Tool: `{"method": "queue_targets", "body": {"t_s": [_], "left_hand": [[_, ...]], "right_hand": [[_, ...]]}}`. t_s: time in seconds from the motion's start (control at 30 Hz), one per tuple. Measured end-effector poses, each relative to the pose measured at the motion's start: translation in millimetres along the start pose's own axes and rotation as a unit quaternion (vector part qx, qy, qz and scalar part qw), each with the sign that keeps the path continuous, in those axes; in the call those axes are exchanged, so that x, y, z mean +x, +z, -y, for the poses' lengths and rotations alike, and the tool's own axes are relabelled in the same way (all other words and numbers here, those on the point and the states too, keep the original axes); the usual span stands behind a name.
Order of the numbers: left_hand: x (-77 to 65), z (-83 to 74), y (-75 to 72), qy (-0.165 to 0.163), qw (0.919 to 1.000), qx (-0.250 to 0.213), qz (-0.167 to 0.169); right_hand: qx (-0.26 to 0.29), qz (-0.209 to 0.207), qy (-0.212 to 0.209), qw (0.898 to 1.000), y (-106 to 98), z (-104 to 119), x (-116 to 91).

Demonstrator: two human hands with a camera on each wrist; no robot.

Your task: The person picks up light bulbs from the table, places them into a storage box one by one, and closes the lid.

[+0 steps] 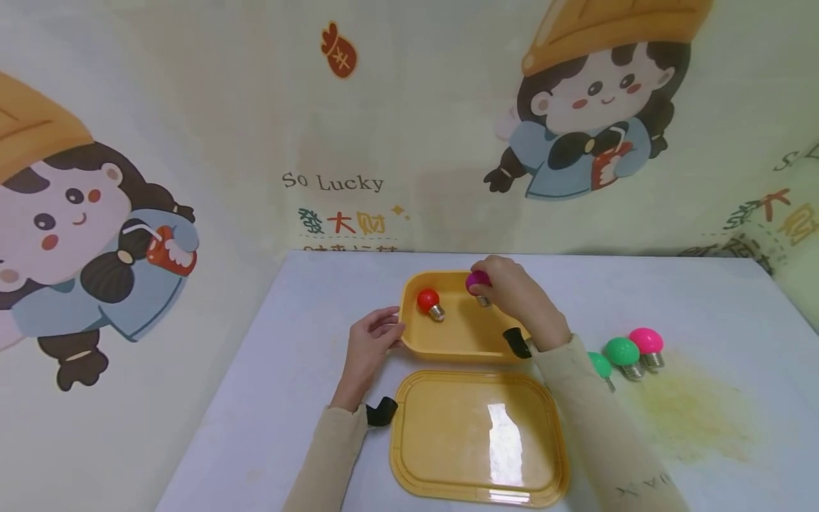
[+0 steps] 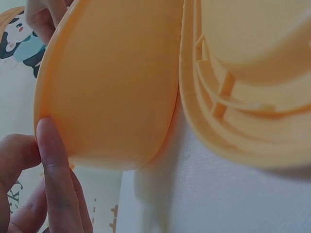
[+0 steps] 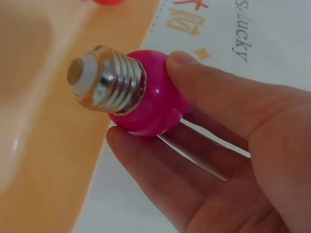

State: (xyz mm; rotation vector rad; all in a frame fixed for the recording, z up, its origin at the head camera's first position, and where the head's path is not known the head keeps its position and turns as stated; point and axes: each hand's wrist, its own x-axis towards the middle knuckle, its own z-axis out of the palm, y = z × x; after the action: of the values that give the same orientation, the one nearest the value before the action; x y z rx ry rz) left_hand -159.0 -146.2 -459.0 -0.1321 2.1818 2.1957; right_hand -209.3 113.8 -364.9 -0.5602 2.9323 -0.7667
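Note:
My right hand (image 1: 515,291) holds a magenta light bulb (image 3: 154,99) over the back right part of a yellow plastic tub (image 1: 461,355). Thumb and fingers grip the round coloured end, and the silver screw base points away from the palm. A red bulb (image 1: 428,299) lies inside the tub toward its left side. At the tub's left end, my left hand (image 1: 370,345) pinches the rim; in the left wrist view one finger (image 2: 53,145) presses the outer wall.
In front of the tub lies a yellow lid (image 1: 441,434) on the white table (image 1: 281,355). Beyond my right forearm sit two green bulbs, the nearer one (image 1: 601,364) partly behind the sleeve, and a pink bulb (image 1: 646,341). A printed wall covering (image 1: 441,142) rises behind the table.

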Motion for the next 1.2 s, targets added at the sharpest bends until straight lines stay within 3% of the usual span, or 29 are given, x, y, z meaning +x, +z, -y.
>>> {"method": "queue_targets", "body": {"t_s": [0.53, 0.87, 1.2], "left_hand": [[-0.6, 1.5, 1.8, 0.004, 1.0, 0.0, -0.002], [-0.7, 0.3, -1.2, -0.001, 0.9999, 0.01, -0.011], [-1.1, -1.4, 0.1, -0.003, 0.9999, 0.007, -0.009]], "right_hand": [[0.022, 0.052, 0.004, 0.998, 9.2, 15.5, 17.1], [-0.012, 0.065, -0.017, 0.998, 16.5, 22.3, 27.6], [0.005, 0.092, -0.022, 0.996, 22.8, 25.4, 33.1]]}}
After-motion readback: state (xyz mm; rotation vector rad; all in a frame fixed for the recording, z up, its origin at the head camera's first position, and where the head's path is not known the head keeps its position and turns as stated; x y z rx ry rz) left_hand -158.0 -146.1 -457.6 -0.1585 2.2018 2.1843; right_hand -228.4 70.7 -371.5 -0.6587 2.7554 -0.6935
